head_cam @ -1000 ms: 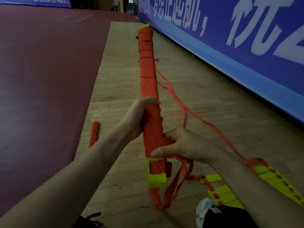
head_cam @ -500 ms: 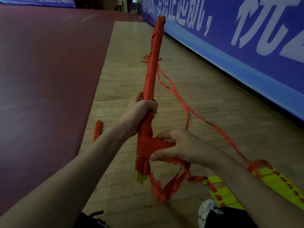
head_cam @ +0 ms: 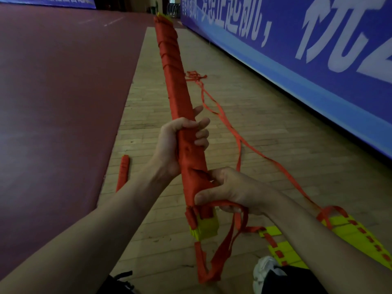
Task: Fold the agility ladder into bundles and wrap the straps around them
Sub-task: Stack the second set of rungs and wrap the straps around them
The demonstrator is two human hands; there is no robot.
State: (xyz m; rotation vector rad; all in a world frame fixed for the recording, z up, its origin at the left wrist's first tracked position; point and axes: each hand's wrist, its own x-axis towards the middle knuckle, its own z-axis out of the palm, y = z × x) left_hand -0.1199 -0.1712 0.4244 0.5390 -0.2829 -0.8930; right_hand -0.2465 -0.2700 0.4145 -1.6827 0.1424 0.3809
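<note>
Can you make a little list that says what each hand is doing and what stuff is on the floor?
left hand: gripping the middle of the wrapped ladder bundle
right hand: pinching the orange strap against the bundle's near end
bundle look: long, wound in orange strap, yellow rungs showing at the near end
loose strap: trails away over the wooden floor
floor, left: a second small orange bundle
floor, right: flat yellow ladder rungs
wall: blue banner

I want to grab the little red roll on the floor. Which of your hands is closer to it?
Left. The left hand grips the bundle just right of the small roll; the right hand is farther right.
</note>
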